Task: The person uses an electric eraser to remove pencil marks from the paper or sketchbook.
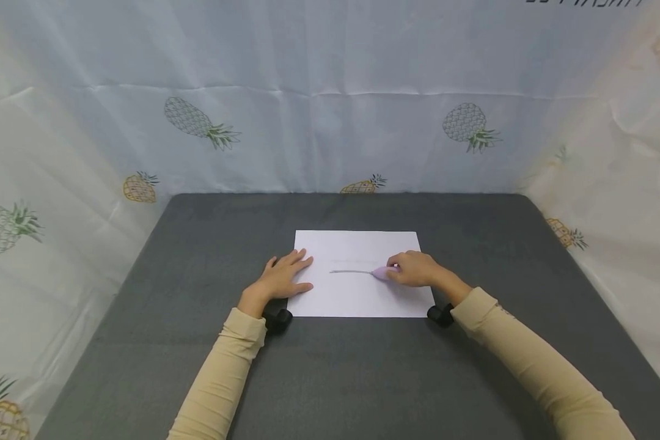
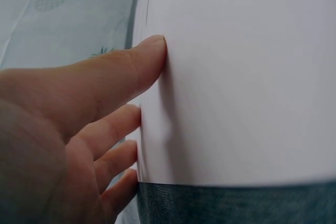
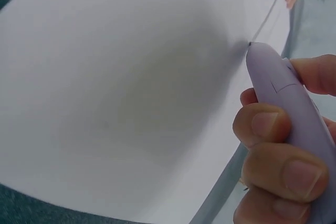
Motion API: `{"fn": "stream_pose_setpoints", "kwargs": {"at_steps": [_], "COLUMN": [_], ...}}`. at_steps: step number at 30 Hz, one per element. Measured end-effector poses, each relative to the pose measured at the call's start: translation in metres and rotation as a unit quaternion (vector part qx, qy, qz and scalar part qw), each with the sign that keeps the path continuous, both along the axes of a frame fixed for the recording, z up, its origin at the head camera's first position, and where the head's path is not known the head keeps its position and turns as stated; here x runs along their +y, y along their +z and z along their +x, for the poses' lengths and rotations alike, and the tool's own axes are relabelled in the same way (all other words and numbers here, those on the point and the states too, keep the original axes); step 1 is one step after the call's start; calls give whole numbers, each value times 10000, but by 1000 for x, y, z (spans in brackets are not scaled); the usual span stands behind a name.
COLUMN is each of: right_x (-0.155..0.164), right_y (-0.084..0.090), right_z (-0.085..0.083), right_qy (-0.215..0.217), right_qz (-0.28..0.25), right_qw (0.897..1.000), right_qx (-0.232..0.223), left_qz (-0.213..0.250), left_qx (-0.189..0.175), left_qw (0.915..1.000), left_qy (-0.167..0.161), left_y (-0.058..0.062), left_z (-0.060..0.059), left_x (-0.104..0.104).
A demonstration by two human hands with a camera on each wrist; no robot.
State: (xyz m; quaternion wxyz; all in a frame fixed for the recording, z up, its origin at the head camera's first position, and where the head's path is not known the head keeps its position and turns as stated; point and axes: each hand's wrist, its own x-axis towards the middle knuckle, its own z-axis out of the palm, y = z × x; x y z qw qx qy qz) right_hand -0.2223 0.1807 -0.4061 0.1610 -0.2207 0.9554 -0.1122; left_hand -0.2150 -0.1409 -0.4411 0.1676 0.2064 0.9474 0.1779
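White paper sheet (image 1: 357, 287) lies flat in the middle of the dark grey table (image 1: 363, 379), long edges running L-R. Left hand (image 1: 283, 281) is spread flat w/ fingers straight, palm down on the sheet's left edge; in the left wrist view the fingertips (image 2: 152, 51) press right on the paper, holding nothing. Right hand (image 1: 415, 269) is curled round a small lilac cutter (image 1: 384, 272) (rounded, mouse-like body), thumb and fingers pinching it; its pointed tip touches the paper approx. mid-sheet, toward the right side. A thin grey line (image 1: 351, 271) runs across the sheet from near the centre-left up to the cutter's tip; can't tell whether it's a cut or a mark. Both sleeves are beige, w/ a black wrist mount (image 1: 277, 320) under each forearm by the sheet's near corners. Pineapple-print cloth (image 1: 330, 104) hangs behind and at both sides of the table.
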Motion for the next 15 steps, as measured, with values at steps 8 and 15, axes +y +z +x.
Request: {"fn": "stream_pose_setpoints", "kwargs": {"at_steps": [8, 15], "right_x": [0, 0], "right_y": [0, 3], "right_z": [0, 1], "right_qy": [-5, 20], "right_qz": [59, 96], "right_qw": [10000, 9999], "right_qx": [-66, -25], "left_qz": [-24, -47], "left_qx": [-4, -33], "left_qw": [10000, 10000], "left_qy": [0, 3], "left_y": [0, -1], "left_z": [1, -1], "left_x": [0, 0]}}
